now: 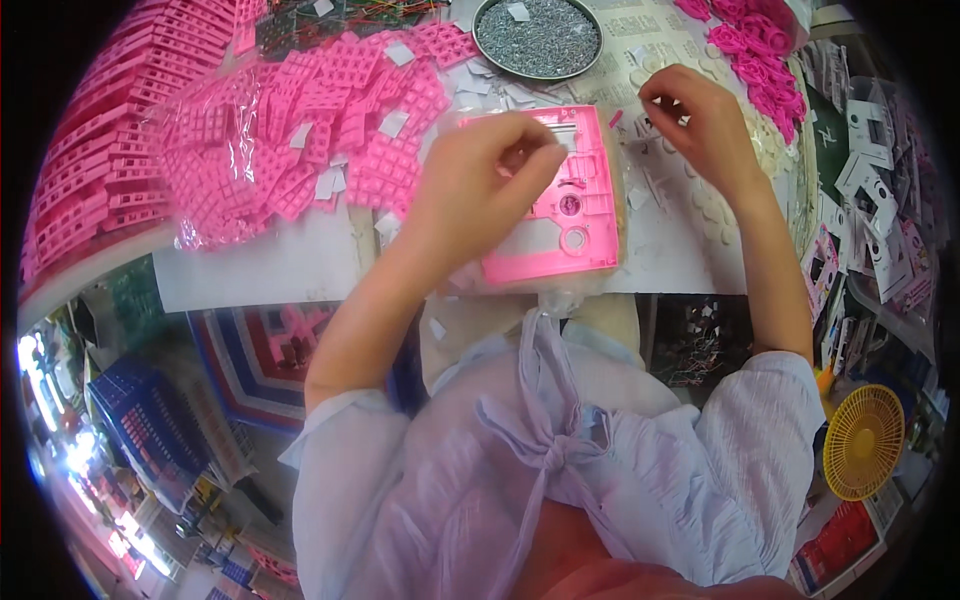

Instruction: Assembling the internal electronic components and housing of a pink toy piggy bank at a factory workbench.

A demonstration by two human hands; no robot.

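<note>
A pink plastic casing [545,262] lies open side up in front of me, with a small metallic part near its top and round holes lower down. My left hand [485,180] is over its left side. The thumb and fingers of that hand are curled together, and what they hold, if anything, is hidden. To the right of the casing, my right hand [705,130] is raised over small white pieces [710,215]. Its fingers are bent into a pinch at the thumb; anything between them is too small to name.
Pink keypad pieces [300,120] are heaped at the left, some under clear plastic, beside stacked pink frames [130,130]. A round dish [600,45] of small metal bits stands at the back. Pink loops [765,75] lie back right. A yellow basket [865,442] sits lower right.
</note>
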